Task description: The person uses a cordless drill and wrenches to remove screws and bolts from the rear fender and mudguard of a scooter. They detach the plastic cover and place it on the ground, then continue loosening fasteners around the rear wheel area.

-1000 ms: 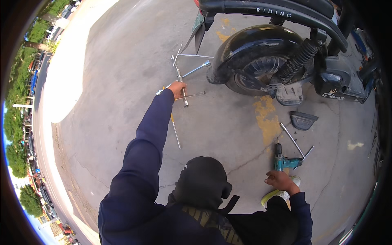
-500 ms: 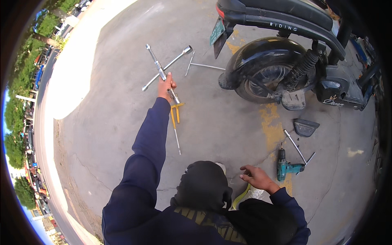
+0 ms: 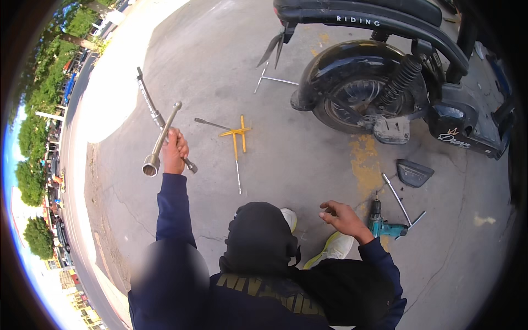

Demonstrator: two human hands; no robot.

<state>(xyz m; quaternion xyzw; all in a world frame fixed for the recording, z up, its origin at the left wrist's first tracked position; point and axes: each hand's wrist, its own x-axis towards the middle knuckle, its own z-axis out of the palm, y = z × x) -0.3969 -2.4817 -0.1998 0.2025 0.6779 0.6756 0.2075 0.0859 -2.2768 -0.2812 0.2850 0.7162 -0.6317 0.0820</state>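
Note:
My left hand (image 3: 175, 149) is closed around one bar of a silver cross-shaped lug wrench (image 3: 149, 99), held out to the left above the concrete. One socket end points toward me. Right of it, a tool with yellow handles and metal shafts (image 3: 235, 144) lies on the ground. My right hand (image 3: 346, 220) hovers beside my shoe, fingers loosely bent and apart, with nothing in them. Nearest to that hand is a teal cordless drill (image 3: 385, 226). Against the drill rests a silver T-handle wrench (image 3: 397, 199).
A black scooter (image 3: 379, 77) stands at the upper right, its rear wheel toward me. Another T-handle wrench (image 3: 279, 80) lies by its rear fender. A dark plastic cover (image 3: 414, 173) sits below the scooter. My white shoe (image 3: 335, 245) is near my right hand.
My left hand has swung leftward and back toward me, carrying the lug wrench away from beside the yellow-handled tool and turning it. My right hand has barely moved.

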